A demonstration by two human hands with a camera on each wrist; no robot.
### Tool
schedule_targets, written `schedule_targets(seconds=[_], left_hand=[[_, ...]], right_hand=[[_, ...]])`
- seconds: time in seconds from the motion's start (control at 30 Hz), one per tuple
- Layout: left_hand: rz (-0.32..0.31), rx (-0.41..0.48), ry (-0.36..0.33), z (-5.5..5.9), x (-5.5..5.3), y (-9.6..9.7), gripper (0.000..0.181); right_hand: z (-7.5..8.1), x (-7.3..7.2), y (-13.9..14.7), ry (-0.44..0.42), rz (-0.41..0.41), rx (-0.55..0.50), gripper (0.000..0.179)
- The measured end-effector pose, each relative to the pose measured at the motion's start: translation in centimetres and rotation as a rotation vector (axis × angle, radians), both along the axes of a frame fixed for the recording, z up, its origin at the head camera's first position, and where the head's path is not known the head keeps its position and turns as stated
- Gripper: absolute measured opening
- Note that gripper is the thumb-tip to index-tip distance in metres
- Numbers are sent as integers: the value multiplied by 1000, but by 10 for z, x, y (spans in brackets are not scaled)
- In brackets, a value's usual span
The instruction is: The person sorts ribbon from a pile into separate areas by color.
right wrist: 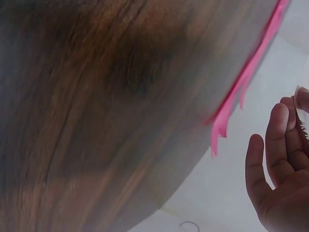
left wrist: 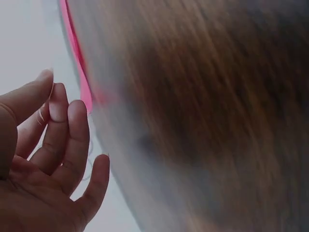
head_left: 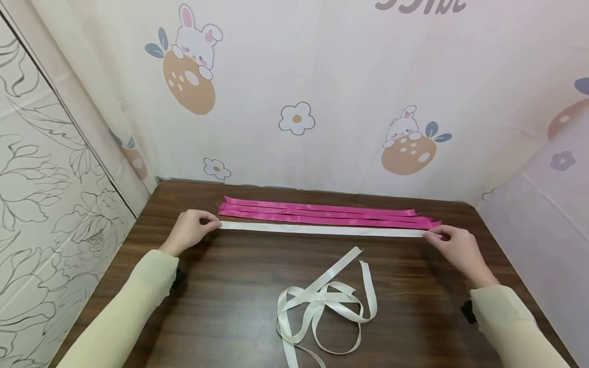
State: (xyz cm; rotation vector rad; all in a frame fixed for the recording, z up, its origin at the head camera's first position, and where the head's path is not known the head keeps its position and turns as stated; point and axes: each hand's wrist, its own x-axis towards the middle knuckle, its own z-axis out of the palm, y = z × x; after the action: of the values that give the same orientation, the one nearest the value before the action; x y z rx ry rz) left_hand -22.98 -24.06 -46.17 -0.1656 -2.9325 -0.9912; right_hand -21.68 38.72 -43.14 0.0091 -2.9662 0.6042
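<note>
A white ribbon is stretched straight between my two hands, just in front of several pink ribbon strips lying side by side. My left hand pinches its left end between thumb and fingertips; the left wrist view shows that hand with the little finger held apart. At the other end, my right hand pinches the ribbon, a short tail showing past the fingers. In the right wrist view the right hand is partly cut off, with a frayed ribbon end by its thumb.
A loose tangle of cream ribbon lies on the dark wooden table nearer to me. Behind the table's back edge hangs a printed curtain. Fabric panels also stand at the left and right sides.
</note>
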Motion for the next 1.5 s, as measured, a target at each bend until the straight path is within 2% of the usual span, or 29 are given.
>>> schedule_targets(seconds=[0.2, 0.37, 0.57, 0.9, 1.3, 1.5], left_hand=[[26, -33, -13, -6, -7, 3, 18], [46, -76, -38, -5, -10, 6, 16], [61, -111, -49, -6, -11, 6, 17], [86, -147, -43, -9, -12, 6, 21], [104, -134, -20, -11, -10, 6, 24], [101, -126, -8, -12, -9, 5, 25]], right_hand=[[-11, -9, -3, -91, 9, 7, 44], [-16, -14, -5, -133, 18, 39, 40], [-16, -16, -12, -188, 20, 55, 35], [-19, -22, -9, -305, -12, 62, 42], [-13, -23, -10, -344, -41, 67, 41], [-15, -22, -7, -314, -30, 76, 44]])
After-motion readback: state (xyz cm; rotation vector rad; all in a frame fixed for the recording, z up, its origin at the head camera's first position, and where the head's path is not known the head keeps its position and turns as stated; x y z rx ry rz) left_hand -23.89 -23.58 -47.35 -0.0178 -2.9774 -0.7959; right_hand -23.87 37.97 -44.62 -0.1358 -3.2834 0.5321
